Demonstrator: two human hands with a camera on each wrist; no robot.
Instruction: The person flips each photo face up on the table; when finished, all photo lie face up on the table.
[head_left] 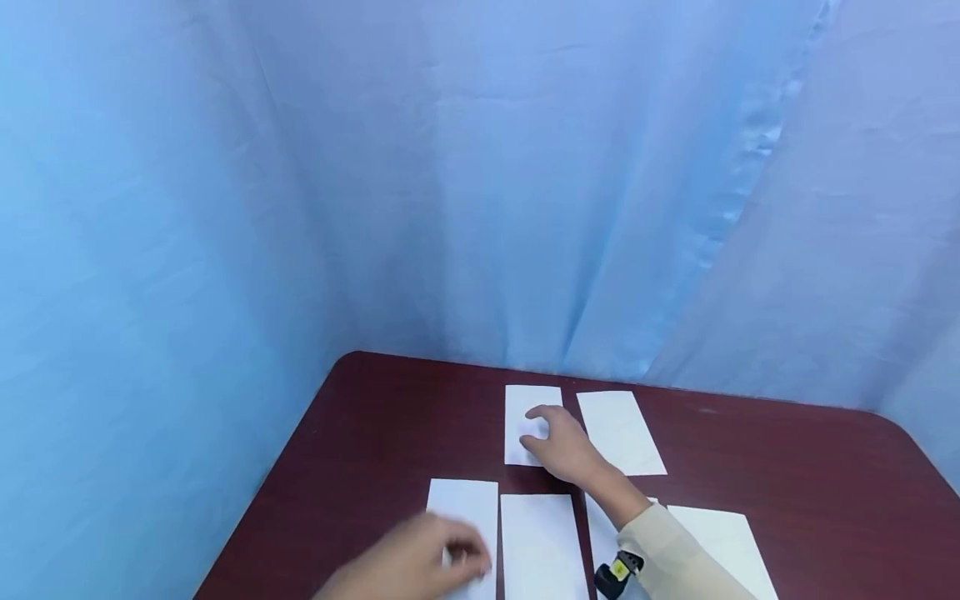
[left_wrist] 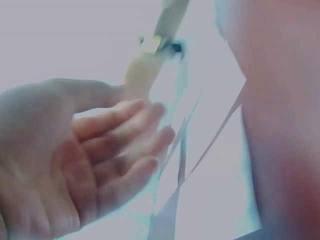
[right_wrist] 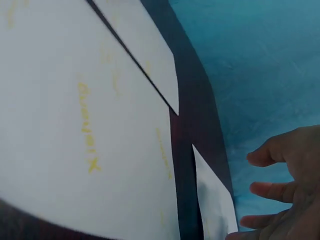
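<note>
My right hand reaches over the back left white paper sheet, its fingers apart and bent, with nothing between them. In the right wrist view that hand shows at the right edge, fingers spread. Near the front, my left hand, blurred, hovers over the front left paper sheet and hides part of it. The left wrist view shows this hand with loosely bent fingers and a bare palm. Another paper sheet lies beside the back left one, just right of my right hand.
More white paper sheets lie in the front row: one in the middle, one partly under my right forearm, one at the right. Yellow lettering marks a sheet. The dark red table meets a blue curtain behind.
</note>
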